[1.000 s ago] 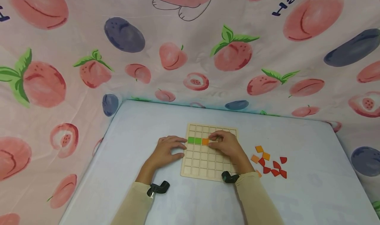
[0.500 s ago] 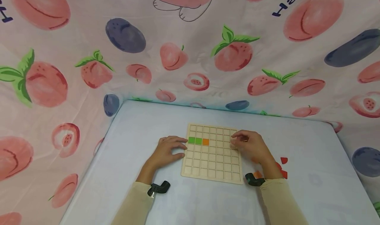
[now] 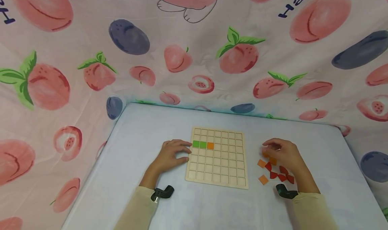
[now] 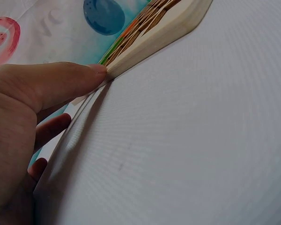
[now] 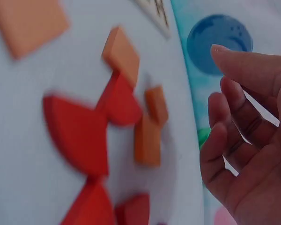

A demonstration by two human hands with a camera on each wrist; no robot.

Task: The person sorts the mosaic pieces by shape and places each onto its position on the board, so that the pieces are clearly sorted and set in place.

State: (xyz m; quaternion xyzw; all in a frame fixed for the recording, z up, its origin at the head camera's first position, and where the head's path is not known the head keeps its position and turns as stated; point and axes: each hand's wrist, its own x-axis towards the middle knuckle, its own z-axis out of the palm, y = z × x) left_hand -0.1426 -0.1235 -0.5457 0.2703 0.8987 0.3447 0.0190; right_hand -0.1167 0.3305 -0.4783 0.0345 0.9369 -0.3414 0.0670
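A square wooden grid board [image 3: 224, 171] lies on the white-covered table. Two green square tiles [image 3: 199, 144] and one orange tile [image 3: 210, 145] sit side by side in one of its rows. My left hand [image 3: 171, 155] rests at the board's left edge, fingers spread; in the left wrist view its thumb [image 4: 79, 79] touches the wooden rim [image 4: 154, 51]. To the right of the board, my right hand [image 3: 286, 153] hovers over loose orange tiles [image 3: 272, 161], fingers loosely bent and nothing between them. The right wrist view shows the orange tiles [image 5: 147, 143] just beyond its fingertips.
Several red quarter-round pieces [image 3: 282, 178] lie among the orange tiles, right of the board. One orange tile [image 3: 263, 179] lies apart, nearer the front. A fruit-printed cloth [image 3: 182, 85] hangs behind and left of the table.
My right hand has left the orange tile in the grid and moved right, off the board, to above the loose pieces. The left hand stays at the board's edge.
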